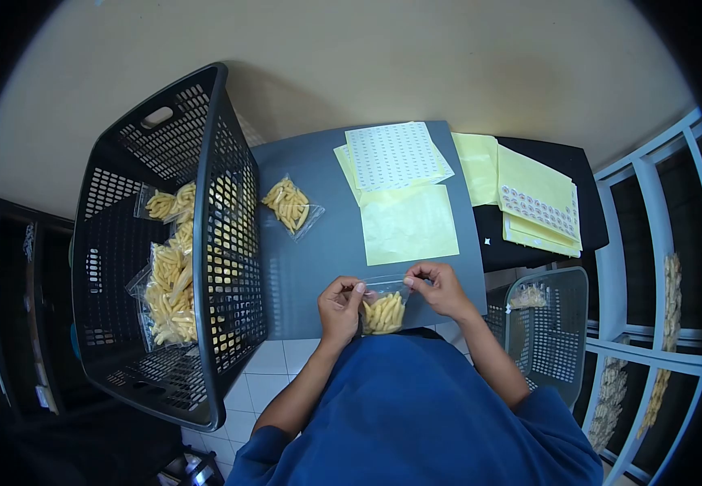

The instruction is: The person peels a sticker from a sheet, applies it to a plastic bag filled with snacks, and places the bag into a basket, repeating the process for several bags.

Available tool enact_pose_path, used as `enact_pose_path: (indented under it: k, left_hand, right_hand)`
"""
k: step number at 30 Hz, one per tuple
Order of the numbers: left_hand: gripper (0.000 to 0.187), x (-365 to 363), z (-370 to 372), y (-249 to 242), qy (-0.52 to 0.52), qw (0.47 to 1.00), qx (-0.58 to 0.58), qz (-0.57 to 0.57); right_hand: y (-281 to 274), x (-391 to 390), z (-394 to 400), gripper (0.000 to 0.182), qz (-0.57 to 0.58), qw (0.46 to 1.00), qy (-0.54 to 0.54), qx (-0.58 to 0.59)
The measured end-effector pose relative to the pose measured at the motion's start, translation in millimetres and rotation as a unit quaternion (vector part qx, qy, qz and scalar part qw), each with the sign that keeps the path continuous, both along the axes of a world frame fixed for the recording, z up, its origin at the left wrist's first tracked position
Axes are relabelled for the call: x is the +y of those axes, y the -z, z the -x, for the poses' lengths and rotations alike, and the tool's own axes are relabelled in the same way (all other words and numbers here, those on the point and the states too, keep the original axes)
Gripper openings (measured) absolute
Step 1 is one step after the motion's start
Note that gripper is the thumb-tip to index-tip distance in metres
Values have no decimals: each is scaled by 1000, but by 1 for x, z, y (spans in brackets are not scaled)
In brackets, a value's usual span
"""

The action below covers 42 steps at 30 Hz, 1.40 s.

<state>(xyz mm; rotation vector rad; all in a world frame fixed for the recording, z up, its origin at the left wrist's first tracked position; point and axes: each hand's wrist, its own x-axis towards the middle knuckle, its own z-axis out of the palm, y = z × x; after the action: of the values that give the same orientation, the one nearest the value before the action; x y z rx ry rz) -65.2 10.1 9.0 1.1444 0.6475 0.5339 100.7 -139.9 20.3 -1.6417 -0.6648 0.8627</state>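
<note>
Between my hands, at the table's front edge, is a clear zip bag point(384, 313) filled with pale yellow stick-shaped snacks. My left hand point(340, 309) pinches its upper left corner between thumb and fingers. At the upper right corner, my right hand point(440, 288) grips the same bag, thumb against the top strip. The bag hangs upright with its zip edge stretched between both hands. Just beyond it lies a blank yellow sheet point(410, 227). Another filled bag point(289, 207) rests on the grey table point(319, 275) to the left.
A large dark basket point(217, 235), tipped on its side, holds several filled bags at left. Sheets of small printed stickers point(394, 154) lie at the back, and more yellow sheets point(537, 190) on a black surface at right. Below them stands a grey basket point(557, 348) with a small bag.
</note>
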Motion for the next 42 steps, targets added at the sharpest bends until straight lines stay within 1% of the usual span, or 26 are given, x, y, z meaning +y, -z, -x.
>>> enact_pose_path:
  k: [3,6,9,11,13,14,17,18,20,23,25,27,28,31,34,37,40,42]
  left_hand:
    - [8,2,-6,9,-13,1000,10,-7]
    - [11,7,-10,21,-16,992,70,-107]
    - [16,19,-12,30,-61,982,90,-155]
    - [21,35,-9,24,-59,969,154,-185]
    - [23,48,-9,16,-68,954,196,-217]
    - [27,55,-8,10,-37,936,233,-261]
    - [28,50,-19,8,-129,867,250,-411]
    - [28,47,-25,6,-134,861,239,-429]
    - [28,47,-45,1,-145,845,218,-467]
    - [26,69,-91,13,-41,856,233,-460]
    - [27,83,-133,16,-18,857,286,-429]
    - [29,90,-171,19,-40,838,336,-429]
    - [30,90,-185,17,-50,827,360,-429]
    - [31,86,-211,10,-71,748,453,-479]
    - [34,87,-220,9,-61,768,466,-436]
    - [37,92,-223,12,-49,807,452,-376]
    - [36,87,-222,16,-111,763,466,-434]
    - [36,90,-218,19,-114,761,458,-446]
  right_hand:
    - [13,4,3,14,4,999,32,-20]
    - [14,4,-1,15,12,996,79,-48]
    - [19,-14,-16,19,25,986,149,-74]
    - [26,-36,-37,22,28,974,203,-95]
    - [27,-60,-57,24,90,965,206,-135]
    - [29,-66,-65,25,118,959,206,-155]
    - [12,-51,-67,25,221,917,138,-301]
    - [11,-41,-66,26,184,904,110,-371]
    - [11,-21,-59,32,105,857,52,-501]
    - [25,-16,-52,42,159,840,-35,-518]
    - [27,-22,-53,44,179,840,-25,-512]
    - [26,-30,-58,43,195,838,-3,-510]
    - [26,-33,-61,40,185,842,2,-507]
    - [27,-38,-67,41,172,845,-2,-506]
    - [32,-39,-70,38,157,852,3,-500]
    - [33,-39,-71,36,146,857,3,-495]
    - [35,-41,-72,36,135,860,1,-491]
    - [36,-42,-74,36,127,863,0,-488]
